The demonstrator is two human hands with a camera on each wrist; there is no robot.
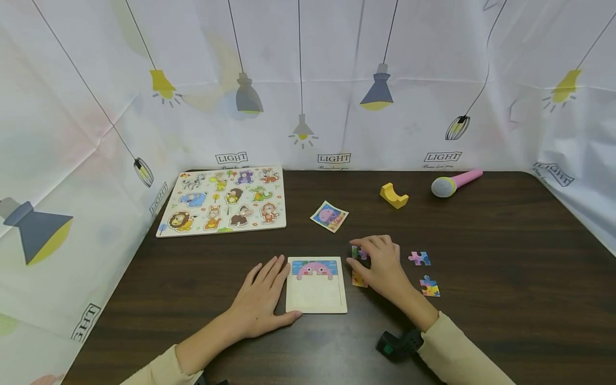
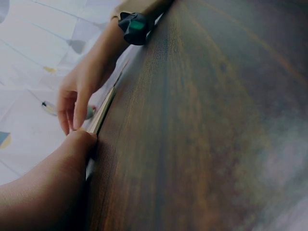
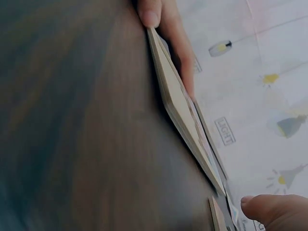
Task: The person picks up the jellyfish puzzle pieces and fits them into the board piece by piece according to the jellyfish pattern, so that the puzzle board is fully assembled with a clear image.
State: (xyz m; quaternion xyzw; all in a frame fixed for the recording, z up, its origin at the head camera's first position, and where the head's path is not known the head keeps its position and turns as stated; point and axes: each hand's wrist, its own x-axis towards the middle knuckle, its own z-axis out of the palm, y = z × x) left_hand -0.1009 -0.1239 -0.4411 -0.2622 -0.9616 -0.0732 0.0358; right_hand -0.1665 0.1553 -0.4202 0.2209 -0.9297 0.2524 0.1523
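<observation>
A square wooden puzzle tray (image 1: 316,295) lies on the table; its top strip is filled with pieces showing a pink animal's face. My left hand (image 1: 260,302) rests along the tray's left side, fingers straight and spread, thumb at the lower left corner. To the right of the tray, my right hand (image 1: 385,267) hovers over jigsaw pieces (image 1: 359,279), thumb and index finger apart. That hand partly covers them. Further right lie a pink-and-blue jigsaw piece (image 1: 420,259) and a yellow-and-blue one (image 1: 430,286). The right wrist view shows the tray's edge (image 3: 180,120) side-on, with my right thumb (image 3: 274,211) near a piece.
Behind the tray lies a small picture card (image 1: 329,216). A large animal puzzle board (image 1: 223,203) is at the back left. At the back right are a yellow curved block (image 1: 393,197) and a pink toy microphone (image 1: 454,183). A lamp-printed cloth (image 1: 308,64) hangs behind the table.
</observation>
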